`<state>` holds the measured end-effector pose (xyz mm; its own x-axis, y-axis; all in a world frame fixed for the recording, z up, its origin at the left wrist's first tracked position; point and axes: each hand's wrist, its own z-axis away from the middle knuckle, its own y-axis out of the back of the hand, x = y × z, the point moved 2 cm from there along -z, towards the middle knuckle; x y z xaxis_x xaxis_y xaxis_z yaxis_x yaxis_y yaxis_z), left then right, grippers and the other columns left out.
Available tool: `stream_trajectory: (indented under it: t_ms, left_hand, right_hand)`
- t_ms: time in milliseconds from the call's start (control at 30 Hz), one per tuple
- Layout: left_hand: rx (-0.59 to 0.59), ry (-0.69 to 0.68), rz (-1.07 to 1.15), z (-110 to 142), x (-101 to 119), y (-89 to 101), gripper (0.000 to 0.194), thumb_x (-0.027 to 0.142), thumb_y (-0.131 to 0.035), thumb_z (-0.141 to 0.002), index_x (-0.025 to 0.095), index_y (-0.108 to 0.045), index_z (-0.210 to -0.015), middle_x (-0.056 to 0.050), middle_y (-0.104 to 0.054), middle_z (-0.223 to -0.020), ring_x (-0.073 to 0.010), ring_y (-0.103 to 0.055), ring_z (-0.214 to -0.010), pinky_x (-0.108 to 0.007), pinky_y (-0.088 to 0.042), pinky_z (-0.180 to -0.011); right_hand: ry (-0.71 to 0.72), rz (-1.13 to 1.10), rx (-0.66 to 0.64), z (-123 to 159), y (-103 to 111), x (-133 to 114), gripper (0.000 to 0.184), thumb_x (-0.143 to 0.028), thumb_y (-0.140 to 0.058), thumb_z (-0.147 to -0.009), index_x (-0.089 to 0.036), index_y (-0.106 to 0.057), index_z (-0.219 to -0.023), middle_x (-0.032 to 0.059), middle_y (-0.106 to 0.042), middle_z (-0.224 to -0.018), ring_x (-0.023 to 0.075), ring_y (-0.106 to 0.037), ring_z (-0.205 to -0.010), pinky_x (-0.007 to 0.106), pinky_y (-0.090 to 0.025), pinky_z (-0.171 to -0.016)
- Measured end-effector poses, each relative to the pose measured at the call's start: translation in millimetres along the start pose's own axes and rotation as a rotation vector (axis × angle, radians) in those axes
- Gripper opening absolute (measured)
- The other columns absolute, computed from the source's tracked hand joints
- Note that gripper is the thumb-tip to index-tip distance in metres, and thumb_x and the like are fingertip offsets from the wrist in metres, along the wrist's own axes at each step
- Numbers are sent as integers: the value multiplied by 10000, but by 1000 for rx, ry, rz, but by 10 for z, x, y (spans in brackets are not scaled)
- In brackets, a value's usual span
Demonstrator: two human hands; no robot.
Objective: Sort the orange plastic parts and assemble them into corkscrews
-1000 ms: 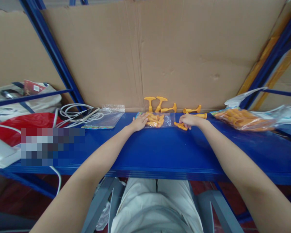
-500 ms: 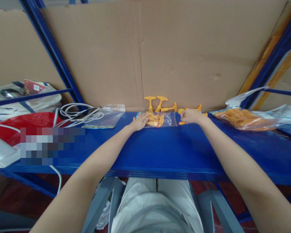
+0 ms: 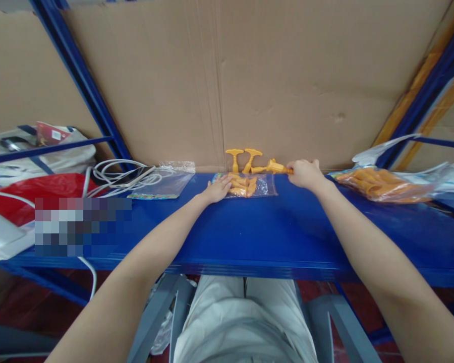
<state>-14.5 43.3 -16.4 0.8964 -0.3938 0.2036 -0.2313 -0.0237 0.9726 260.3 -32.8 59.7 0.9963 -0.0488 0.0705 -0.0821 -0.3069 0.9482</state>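
My left hand (image 3: 217, 190) lies flat with outstretched fingers on the left end of a clear plastic bag (image 3: 268, 186). Inside the bag are several orange plastic pieces (image 3: 244, 186). Behind it, two orange T-shaped pieces (image 3: 235, 160) lean against the cardboard with their crossbars up. My right hand (image 3: 306, 174) is closed around the right end of an orange plastic piece (image 3: 285, 169), which points left just above the bag's back right corner. The hand hides how many pieces it holds. Another orange piece (image 3: 258, 170) lies partly overlapped by it.
A larger bag of orange pieces (image 3: 386, 185) lies right on the blue shelf (image 3: 249, 232). A flat clear bag (image 3: 166, 186), coiled white cables (image 3: 117, 174), a red bag (image 3: 60, 189) and a cloth bag (image 3: 60, 156) are left. Cardboard (image 3: 287, 85) stands behind.
My right hand has shifted slightly right and back, and the loose orange pieces near it are gathered at its fingers, pointing left. My left hand has stayed on the bag.
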Motion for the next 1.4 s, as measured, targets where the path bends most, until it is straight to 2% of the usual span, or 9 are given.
stream_trajectory:
  t_ms: [233,367,467,600,833,967,1100,1200,1400]
  left_hand:
    - [-14,15,-29,27,46,24,591,385,-160,-1026,284,-299,-1591,-40,-195,-1682,-279,-158,-1565,-652,-240,-1183]
    - [-22,19,-35,39,62,35,594,373,-147,-1026,279,-285,-1596,-37,-189,-1682,-272,-155,-1566,-647,-238,-1187]
    - [-27,26,-42,42,65,39,596,368,-140,-1026,275,-276,-1598,-36,-180,-1684,-263,-153,-1566,-642,-231,-1191]
    - [-8,6,-29,30,46,27,593,383,-165,-1022,281,-296,-1591,-50,-214,-1675,-290,-180,-1559,-668,-254,-1168]
    - [33,-40,60,-56,-76,-54,591,444,-230,-1015,281,-345,-1572,-72,-248,-1667,-314,-206,-1550,-666,-257,-1167]
    - [68,-78,96,-140,-163,-115,594,468,-257,-1009,264,-388,-1552,-70,-310,-1646,-263,-254,-1539,-545,-240,-1223]
    - [76,-108,133,-169,-178,-125,610,444,-270,-996,212,-413,-1542,-55,-336,-1633,-206,-279,-1528,-393,-203,-1256]
    - [68,-101,170,-161,-160,-110,622,434,-290,-984,189,-417,-1541,-44,-361,-1619,-212,-311,-1515,-369,-208,-1255]
    - [95,-145,253,-174,-135,-104,633,459,-286,-985,179,-439,-1531,-40,-385,-1603,-216,-347,-1502,-371,-241,-1248]
  right_hand:
    - [38,148,-190,57,-4,-54,407,-131,-480,-792,-121,-765,-1082,193,-753,-1020,320,-680,-1073,504,-359,-1015]
    - [137,98,-259,60,-74,-116,401,-129,-514,-754,-203,-784,-1041,114,-781,-934,300,-699,-1034,454,-427,-975]
    - [215,8,-237,62,-129,-200,414,-133,-518,-757,-232,-787,-1056,76,-789,-997,274,-695,-1062,375,-463,-945]
    - [271,-157,-171,26,-203,-271,443,-126,-523,-758,-191,-780,-1112,86,-771,-1121,257,-696,-1065,310,-493,-907]
    - [283,-525,-78,-86,-296,-130,388,-59,-522,-709,-163,-800,-958,36,-791,-940,185,-706,-857,245,-521,-796]
    - [238,-663,-88,-105,-317,-47,348,-65,-539,-722,-154,-802,-932,24,-786,-882,169,-693,-775,242,-532,-746]
    - [272,-740,-148,-89,-369,-98,357,-40,-548,-713,-160,-801,-935,20,-790,-924,169,-706,-831,254,-543,-815]
    - [284,-789,-176,-91,-428,-151,378,-10,-542,-692,-157,-796,-930,23,-789,-959,172,-712,-876,266,-546,-861]
    - [194,-963,-154,-136,-512,-120,342,8,-576,-671,-162,-788,-879,28,-788,-934,172,-711,-881,289,-551,-894]
